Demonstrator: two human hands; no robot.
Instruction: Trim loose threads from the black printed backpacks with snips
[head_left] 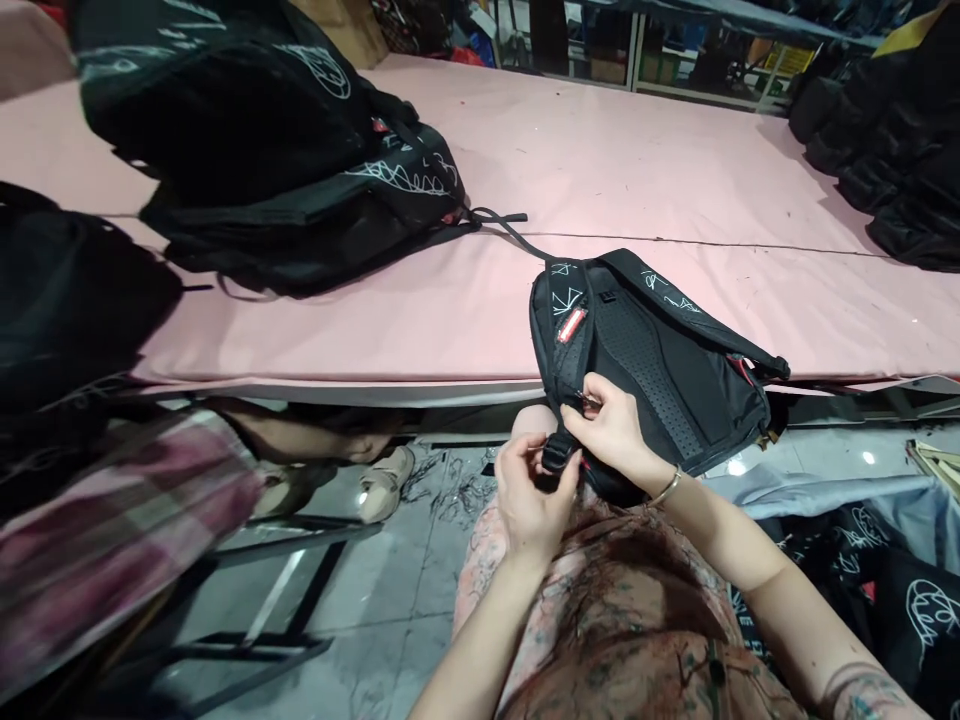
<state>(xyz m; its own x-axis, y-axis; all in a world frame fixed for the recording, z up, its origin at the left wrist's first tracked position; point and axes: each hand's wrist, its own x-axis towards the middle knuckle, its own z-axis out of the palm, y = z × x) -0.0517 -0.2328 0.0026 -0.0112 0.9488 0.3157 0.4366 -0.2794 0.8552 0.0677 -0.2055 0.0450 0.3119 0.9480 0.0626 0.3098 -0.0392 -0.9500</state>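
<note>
A black backpack (637, 350) lies tilted over the front edge of the pink table and my lap, its padded mesh back and shoulder straps facing up. White line drawings and a small red-and-white tag (572, 325) show on its near-left strap. My left hand (536, 490) pinches a black plastic buckle (557, 452) at the lower end of that strap. Just above it, my right hand (611, 425) is closed on the black webbing strap, fingers pressed together. Part of the webbing is hidden behind my fingers.
Black backpacks are piled on the pink table (675, 190) at left (300, 180), and a stack of black bags (885, 150) stands at far right. More printed black bags (915, 600) lie low at right. A person's foot in a sandal (386, 485) and a metal stool frame (277, 590) are at left.
</note>
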